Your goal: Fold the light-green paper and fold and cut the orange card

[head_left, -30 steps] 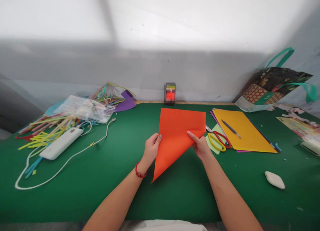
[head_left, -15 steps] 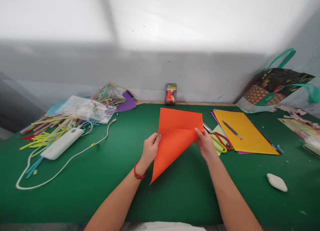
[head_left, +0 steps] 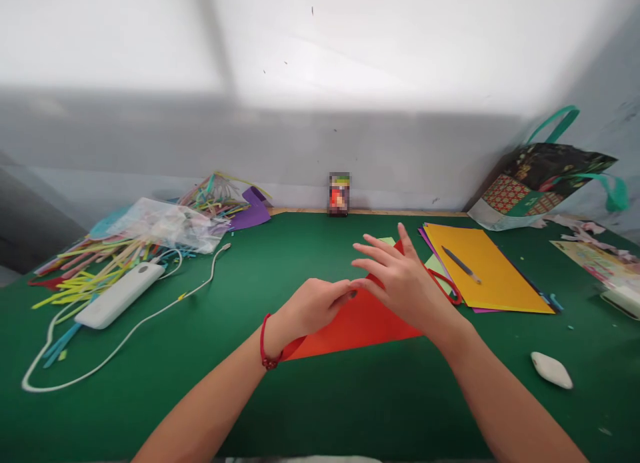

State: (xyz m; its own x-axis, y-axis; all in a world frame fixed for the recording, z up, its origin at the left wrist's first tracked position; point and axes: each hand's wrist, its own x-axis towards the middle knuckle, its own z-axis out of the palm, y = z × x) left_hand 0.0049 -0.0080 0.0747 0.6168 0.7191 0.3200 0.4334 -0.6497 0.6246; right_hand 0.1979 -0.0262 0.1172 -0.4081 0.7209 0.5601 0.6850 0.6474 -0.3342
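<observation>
A sheet of orange-red paper (head_left: 367, 323), folded over, is under both my hands at the middle of the table. My left hand (head_left: 317, 306), with a red bracelet at the wrist, pinches the paper's upper edge. Its fingertips meet the thumb of my right hand (head_left: 403, 276). The right hand's fingers are spread over the paper, pointing up and left, and its palm hides part of the sheet. Just past the right hand, the red handle of the scissors (head_left: 453, 291) shows; the rest is covered. Light green paper (head_left: 437, 266) lies by it.
Yellow paper sheets (head_left: 493, 269) with a pen (head_left: 461, 264) lie at right, near a white oval case (head_left: 551, 370). At left are a white power bank (head_left: 120, 295) with its cable and many coloured strips (head_left: 83, 276). A patterned bag (head_left: 530, 183) stands back right.
The orange-red paper has been turned and lowered, its long edge now towards me. My right hand has let go its side grip and spread its fingers; my left hand has shifted to the upper edge.
</observation>
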